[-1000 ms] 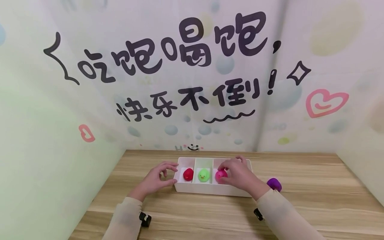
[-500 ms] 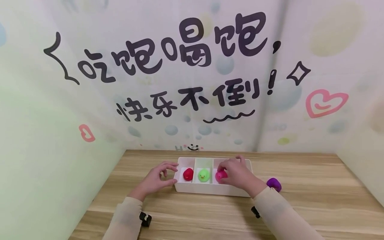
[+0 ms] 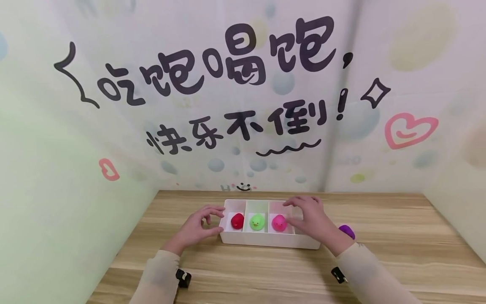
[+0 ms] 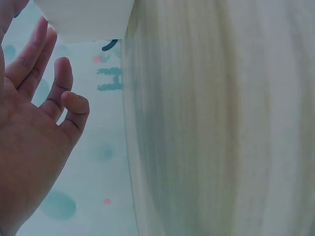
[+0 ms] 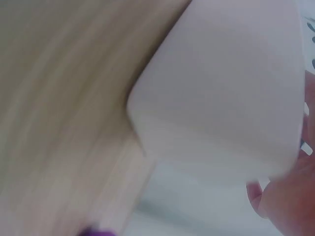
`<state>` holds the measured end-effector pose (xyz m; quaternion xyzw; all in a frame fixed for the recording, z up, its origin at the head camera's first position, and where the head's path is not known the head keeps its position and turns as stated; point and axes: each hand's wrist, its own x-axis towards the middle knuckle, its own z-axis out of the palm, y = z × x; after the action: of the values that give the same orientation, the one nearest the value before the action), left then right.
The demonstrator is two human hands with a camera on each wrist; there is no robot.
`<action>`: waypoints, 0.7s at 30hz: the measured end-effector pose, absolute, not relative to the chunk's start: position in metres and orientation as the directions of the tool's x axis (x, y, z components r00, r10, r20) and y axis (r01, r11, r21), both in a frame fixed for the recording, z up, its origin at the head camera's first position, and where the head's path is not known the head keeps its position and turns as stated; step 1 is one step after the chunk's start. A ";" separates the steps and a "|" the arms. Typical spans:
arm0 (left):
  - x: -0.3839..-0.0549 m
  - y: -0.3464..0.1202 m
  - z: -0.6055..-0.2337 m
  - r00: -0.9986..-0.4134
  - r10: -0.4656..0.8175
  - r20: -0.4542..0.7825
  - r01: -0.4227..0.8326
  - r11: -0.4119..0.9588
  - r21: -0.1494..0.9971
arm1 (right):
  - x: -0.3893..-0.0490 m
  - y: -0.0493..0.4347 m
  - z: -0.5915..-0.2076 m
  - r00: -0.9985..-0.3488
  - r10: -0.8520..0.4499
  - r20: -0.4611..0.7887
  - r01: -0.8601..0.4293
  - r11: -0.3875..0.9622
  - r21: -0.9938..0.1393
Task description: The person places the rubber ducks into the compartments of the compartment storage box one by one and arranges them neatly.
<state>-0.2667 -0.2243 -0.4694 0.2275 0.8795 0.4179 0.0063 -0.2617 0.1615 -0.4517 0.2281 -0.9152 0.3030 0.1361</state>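
In the head view, a long white divided box (image 3: 265,240) stands on the table. Its left compartment holds a small red rounded toy (image 3: 237,221). Beside it sit a green toy duck (image 3: 257,222) and, one compartment further right, a pink toy duck (image 3: 279,223). My left hand (image 3: 194,228) touches the box's left end with its fingertips and thumb. Over the box's right part, my right hand (image 3: 313,219) is spread beside the pink duck, holding nothing; it hides most of the rightmost compartment. The right wrist view shows the box's white outer wall (image 5: 216,88) close up.
A purple rounded toy (image 3: 346,231) lies on the wooden table (image 3: 247,274) to the right of the box, partly behind my right wrist. A printed cloth wall (image 3: 243,169) rises close behind the box, with pale walls on both sides.
My right hand has let go of the pink duck and shifted right, its fingers spreading apart. The duck stays in its compartment, now fully visible. My left hand has hardly moved.
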 end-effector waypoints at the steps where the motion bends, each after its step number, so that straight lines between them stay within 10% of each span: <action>1: -0.267 -0.225 -0.470 -0.896 0.405 0.183 0.397 0.545 0.738 | -0.261 0.165 -0.451 -0.855 -0.329 0.401 -0.504 0.711 -0.490; 21: -0.265 -0.225 -0.467 -0.879 0.428 0.209 0.428 0.517 0.741 | -0.236 0.228 -0.458 -0.760 -0.235 0.605 -0.552 0.725 -0.412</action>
<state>-0.2654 -0.2250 -0.4667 0.2456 0.8709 0.4257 -0.0001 -0.2362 0.2278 -0.4582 0.2211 -0.8898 0.2975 0.2663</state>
